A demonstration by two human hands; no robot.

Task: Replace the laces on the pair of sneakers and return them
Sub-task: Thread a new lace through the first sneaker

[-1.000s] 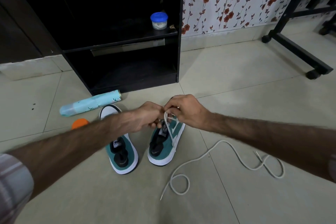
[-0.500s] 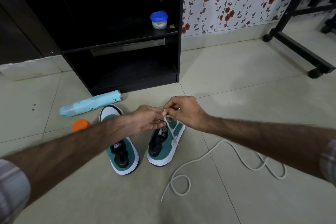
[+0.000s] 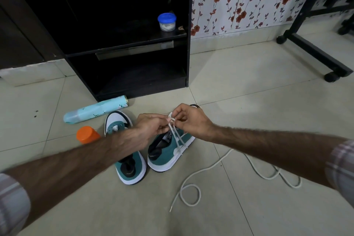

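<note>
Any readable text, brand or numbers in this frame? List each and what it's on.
None can be read.
Tongue label on the right sneaker: dark patch with light marks, too blurred.
Light blue spray can: dark print, too small to tell.
Blue-lidded jar: no text visible.

Two teal and white sneakers side by side on the floor tiles, left sneaker (image 3: pixel 130 166) unlaced, right sneaker (image 3: pixel 170 149) with white lace (image 3: pixel 177 138) pulled up taut (ends pinched above it), loose white lace (image 3: pixel 210 170) curled beside.

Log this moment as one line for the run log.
left hand: pinching lace | right hand: pinching lace | right sneaker: being laced | spare lace: on floor
</note>
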